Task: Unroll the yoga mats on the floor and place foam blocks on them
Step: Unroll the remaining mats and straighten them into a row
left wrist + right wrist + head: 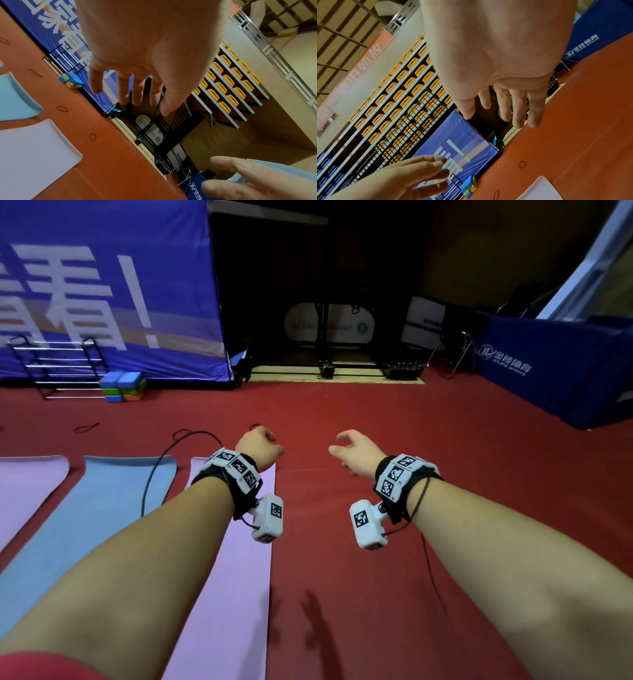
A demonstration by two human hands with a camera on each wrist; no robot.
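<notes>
Left hand: raised over the far end of the nearest pink mat, fingers loosely hanging, released, holding nothing.
Right hand: raised over bare floor to the right of the mats, fingers relaxed and spread, released, holding nothing.
Nearest pink mat: unrolled flat on the red floor, partly hidden under the left forearm.
Blue mat: unrolled flat, just left of the nearest pink mat, a strip of floor between them.
Far pink mat: unrolled flat at the left edge, beside the blue mat.
Foam blocks: stacked in blue, green and orange on the floor at the foot of the blue banner, well apart from the mats, none lying on any mat.
Metal rack: leaning by the banner, just left of the blocks.
Elastic loops: scattered on the floor beyond the mat ends.
Wrist bands: black with white coded tags, cables trailing from both.
</notes>
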